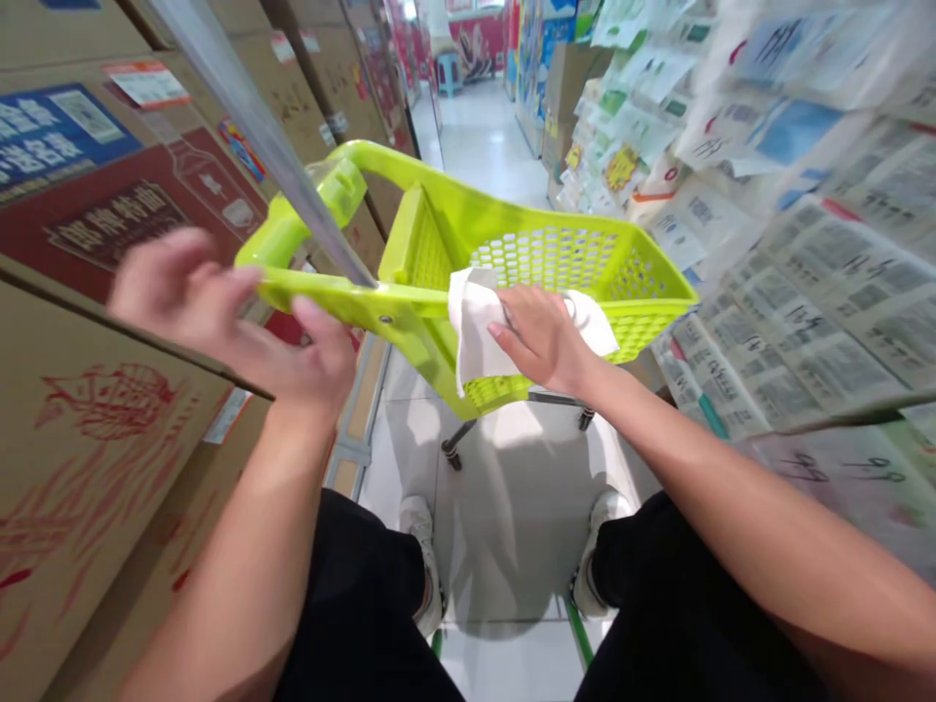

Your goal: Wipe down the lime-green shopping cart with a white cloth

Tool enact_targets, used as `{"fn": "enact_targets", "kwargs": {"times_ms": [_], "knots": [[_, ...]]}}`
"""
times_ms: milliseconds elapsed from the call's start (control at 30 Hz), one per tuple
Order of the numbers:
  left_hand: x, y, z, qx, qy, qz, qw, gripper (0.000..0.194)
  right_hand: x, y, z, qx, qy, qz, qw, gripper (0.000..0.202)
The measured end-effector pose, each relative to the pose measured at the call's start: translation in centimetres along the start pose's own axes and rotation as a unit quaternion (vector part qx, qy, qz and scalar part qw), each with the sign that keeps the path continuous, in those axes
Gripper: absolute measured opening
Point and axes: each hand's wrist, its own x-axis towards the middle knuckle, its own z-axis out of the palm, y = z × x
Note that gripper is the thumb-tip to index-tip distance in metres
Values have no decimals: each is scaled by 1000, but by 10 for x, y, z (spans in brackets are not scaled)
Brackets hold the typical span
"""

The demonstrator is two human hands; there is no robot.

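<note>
A lime-green shopping cart basket (pixel 431 210) stands sideways before me, its handle end at the left and a grey metal pole (pixel 270 127) rising from its near rim. My right hand (pixel 537 336) lies over a white cloth (pixel 479 341) draped on the near rim, pressing it there with the fingers together. The cloth hangs down the basket's outer side. My left hand (pixel 249 312) is raised beside the handle end, slightly blurred, with its fingers apart and nothing in them. Whether its fingertips touch the green frame cannot be told.
Stacked cardboard boxes (pixel 95 390) line the left side. Packaged goods (pixel 797 312) fill the shelves at the right. A tiled aisle (pixel 487 136) runs ahead to a blue stool (pixel 448 73). Cart wheels (pixel 451 454) rest near my feet.
</note>
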Motion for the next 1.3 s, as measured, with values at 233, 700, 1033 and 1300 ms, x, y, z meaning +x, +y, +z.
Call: {"fn": "enact_targets", "kwargs": {"times_ms": [233, 700, 1033, 1300], "knots": [[-10, 53, 23, 152, -226, 186, 944, 21, 8, 22, -23, -43, -99, 43, 993, 48], [-2, 61, 30, 126, -263, 114, 950, 28, 37, -19, 4, -156, -90, 76, 981, 65], [1, 24, 40, 122, -214, 90, 965, 30, 12, 65, -24, -175, -148, 141, 963, 82], [-9, 34, 42, 91, -209, 55, 972, 52, 45, 7, 12, -162, -96, 99, 977, 61]]}}
